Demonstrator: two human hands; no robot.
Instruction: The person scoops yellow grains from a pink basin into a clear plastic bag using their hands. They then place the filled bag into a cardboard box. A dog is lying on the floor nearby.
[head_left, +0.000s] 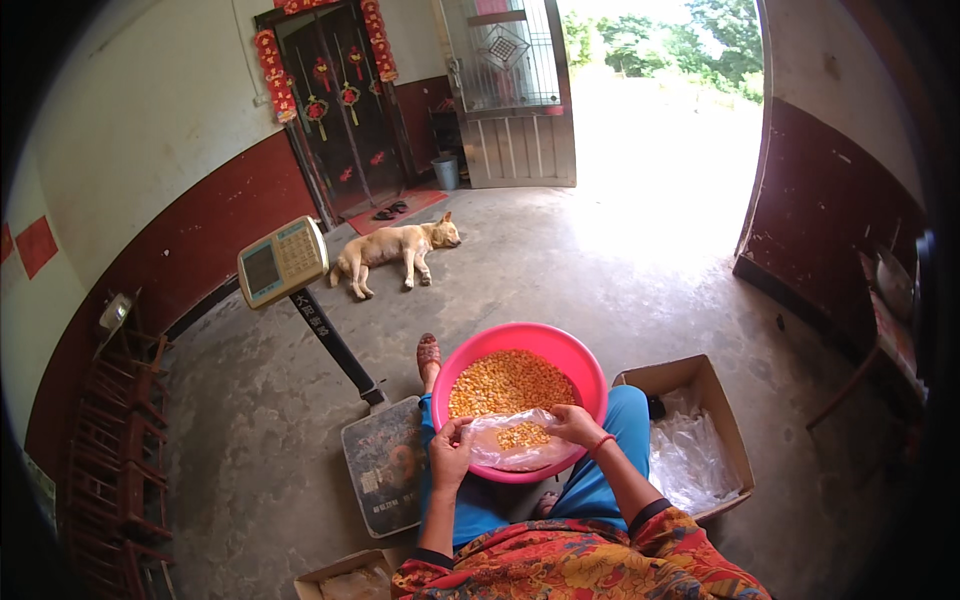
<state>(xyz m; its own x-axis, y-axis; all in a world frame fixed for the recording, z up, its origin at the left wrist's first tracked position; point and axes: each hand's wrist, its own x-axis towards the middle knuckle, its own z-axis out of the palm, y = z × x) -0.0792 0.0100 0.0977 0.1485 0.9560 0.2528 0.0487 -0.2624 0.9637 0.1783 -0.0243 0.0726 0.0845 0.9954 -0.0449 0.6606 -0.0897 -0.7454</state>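
A pink plastic basin (593, 360) sits between my knees, holding a heap of orange corn kernels (510, 381). Over its near part, both hands stretch a clear plastic bag (491, 452) by its opposite sides, with some kernels visible in it. My left hand (451, 454) pinches the bag's left edge between thumb and fingers. At the right edge, my right hand (577, 427) grips the film, a red band around its wrist. The underside of the bag is hidden.
A platform scale (384, 465) with a tilted display head (283, 262) stands left. Right of my knee, a cardboard box (739, 450) holds plastic bags; another box (337, 566) is lower left. A tan dog (386, 246) lies ahead on the floor. Wooden stools (131, 480) line the left wall.
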